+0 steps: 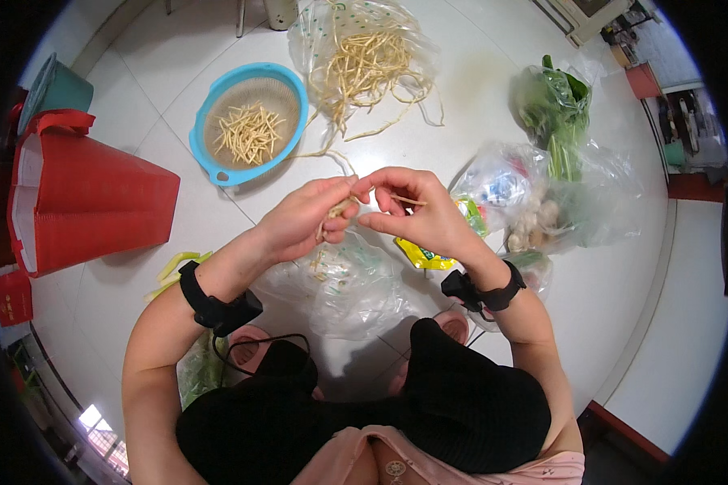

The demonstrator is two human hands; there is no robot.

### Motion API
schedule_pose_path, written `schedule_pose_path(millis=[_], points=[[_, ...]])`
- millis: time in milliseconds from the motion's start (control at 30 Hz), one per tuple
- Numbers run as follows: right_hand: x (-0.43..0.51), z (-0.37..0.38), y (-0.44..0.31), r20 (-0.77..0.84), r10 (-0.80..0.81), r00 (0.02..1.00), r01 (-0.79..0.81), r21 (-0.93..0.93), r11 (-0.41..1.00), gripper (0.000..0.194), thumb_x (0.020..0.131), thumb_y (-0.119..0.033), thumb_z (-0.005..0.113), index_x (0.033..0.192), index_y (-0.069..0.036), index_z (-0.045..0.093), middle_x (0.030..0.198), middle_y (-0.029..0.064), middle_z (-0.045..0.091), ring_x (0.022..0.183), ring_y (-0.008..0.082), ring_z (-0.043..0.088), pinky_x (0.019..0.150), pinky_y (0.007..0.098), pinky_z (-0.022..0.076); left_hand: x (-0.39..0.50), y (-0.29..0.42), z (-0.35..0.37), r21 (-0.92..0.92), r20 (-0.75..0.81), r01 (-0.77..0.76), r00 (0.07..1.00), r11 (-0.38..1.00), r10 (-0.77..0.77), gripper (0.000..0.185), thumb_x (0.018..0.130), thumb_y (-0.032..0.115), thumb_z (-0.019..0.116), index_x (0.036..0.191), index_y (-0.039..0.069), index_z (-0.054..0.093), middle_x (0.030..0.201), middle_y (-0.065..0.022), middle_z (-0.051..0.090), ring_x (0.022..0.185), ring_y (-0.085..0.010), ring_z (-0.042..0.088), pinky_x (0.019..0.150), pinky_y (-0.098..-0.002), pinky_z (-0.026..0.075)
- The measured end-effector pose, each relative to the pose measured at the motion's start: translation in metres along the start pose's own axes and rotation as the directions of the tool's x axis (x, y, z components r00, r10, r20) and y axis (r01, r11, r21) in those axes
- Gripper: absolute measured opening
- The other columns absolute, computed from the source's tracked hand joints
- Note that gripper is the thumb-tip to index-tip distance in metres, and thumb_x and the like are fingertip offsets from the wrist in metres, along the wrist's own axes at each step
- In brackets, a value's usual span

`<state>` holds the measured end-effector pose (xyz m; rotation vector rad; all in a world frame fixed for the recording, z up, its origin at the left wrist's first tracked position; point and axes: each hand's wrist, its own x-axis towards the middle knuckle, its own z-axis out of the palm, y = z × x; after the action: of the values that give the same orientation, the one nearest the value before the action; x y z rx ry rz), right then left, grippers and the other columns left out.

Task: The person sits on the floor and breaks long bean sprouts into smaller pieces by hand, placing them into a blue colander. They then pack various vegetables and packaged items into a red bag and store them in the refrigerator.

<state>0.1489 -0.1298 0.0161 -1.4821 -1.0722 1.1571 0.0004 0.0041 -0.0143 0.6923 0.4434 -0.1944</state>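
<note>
My left hand (pixel 306 215) grips a small bundle of pale thin roots (pixel 338 209) between thumb and curled fingers. One long strand trails from it towards the far side. Right beside it, my right hand (pixel 415 203) has thumb and forefinger close to the bundle, and a short root piece (pixel 409 200) pokes out from its curled fingers. Beyond my left hand, a blue-rimmed colander (pixel 218 97) contains many short root pieces (pixel 249 133). A clear plastic bag (pixel 306 36) with green dots lies at the far side, long tangled roots (pixel 370 66) spilling out of it.
Below my hands, a crumpled plastic bag (pixel 358 297) holds small scraps. On the right lie a yellow packet (pixel 421 254), bagged garlic bulbs (pixel 534 221) and leafy greens (pixel 558 115). A red bag (pixel 103 200) stands left, near a teal bucket (pixel 67 91). All rest on white floor tiles (pixel 461 133).
</note>
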Motion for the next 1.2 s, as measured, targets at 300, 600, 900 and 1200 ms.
schedule_pose_path(millis=[300,600,900,1200], points=[[-0.012,-0.059,-0.031,0.010,-0.033,0.999,0.024,0.464,0.885,0.032,0.096,-0.015,0.042,0.118,0.006,0.050,0.082,0.0087,0.058,0.058,0.0089,0.049,0.054,0.0226,0.0459,-0.004,0.032,-0.034,0.102,-0.275,-0.086,0.955,0.991,0.111,0.042,0.090,0.050,0.050,0.071,0.016,0.037,0.060,0.0075,0.030,0.049,-0.0046,0.027,0.044,-0.0201,0.024],[-0.011,-0.086,-0.033,-0.139,-0.120,0.983,0.182,0.842,0.509,0.029,0.099,-0.014,0.036,0.119,0.005,0.046,0.074,0.0018,0.044,0.047,-0.0006,0.033,0.035,0.0115,0.0288,-0.001,0.020,-0.031,0.431,0.101,0.156,0.970,0.888,-0.220,0.045,0.098,0.036,0.041,0.112,-0.003,0.059,0.068,0.0066,0.042,0.048,-0.0003,0.028,0.041,-0.0169,0.025],[-0.005,-0.106,-0.005,-0.205,-0.046,0.978,0.196,0.812,0.550,0.030,0.099,-0.016,0.038,0.119,0.004,0.047,0.081,0.0017,0.046,0.056,0.0021,0.034,0.044,0.0143,0.0321,-0.010,0.010,-0.007,0.330,0.230,0.278,0.903,0.902,-0.363,0.029,0.093,0.024,0.053,0.101,-0.002,0.064,0.069,0.0041,0.051,0.045,0.0009,0.031,0.041,-0.0154,0.024],[-0.006,-0.120,0.008,-0.246,-0.050,0.968,0.249,0.916,0.315,0.026,0.099,-0.015,0.038,0.114,0.004,0.048,0.086,0.0041,0.048,0.063,0.0063,0.039,0.052,0.0184,0.0352,-0.011,0.011,-0.016,0.265,0.149,0.219,0.953,0.939,-0.264,0.020,0.091,0.016,0.051,0.087,0.001,0.063,0.063,0.0057,0.047,0.043,-0.0008,0.030,0.040,-0.0171,0.024]])
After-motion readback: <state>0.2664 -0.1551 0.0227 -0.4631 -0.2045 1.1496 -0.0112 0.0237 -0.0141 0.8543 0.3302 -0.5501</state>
